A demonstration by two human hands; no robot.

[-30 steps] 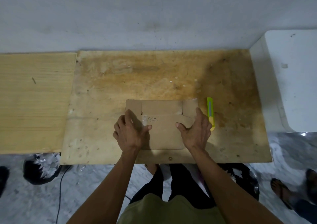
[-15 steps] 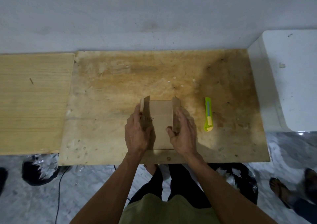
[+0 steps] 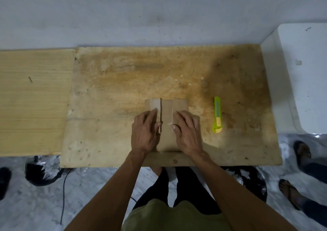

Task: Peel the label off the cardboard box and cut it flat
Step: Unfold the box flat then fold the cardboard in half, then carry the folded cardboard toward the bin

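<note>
Near the front edge of the counter (image 3: 113,106), roughly midway along it, the cardboard box (image 3: 166,117) lies opened out with its two side flaps folded inward over the middle panel. Only the head camera sees this. The left hand (image 3: 145,135) lies flat, fingers spread, pressing the left flap down; the right hand (image 3: 188,133) does the same on the right flap. Neither closes around anything; both simply bear down, thumbs close to the gap between the flaps.

To do this step well, I judge the palms should run firmly along each fold line so the creases set and the flaps lie level (a springy flap would lift again once released). No label can be made out on the faces that show; it may be under a flap or the hands, so that cannot be told.

A green utility knife (image 3: 217,114) rests on the counter toward its right edge, well apart from the box, blade state unclear. The flattened box holds nothing visible. A white box-like object (image 3: 307,75) stands just beyond the right edge.
</note>
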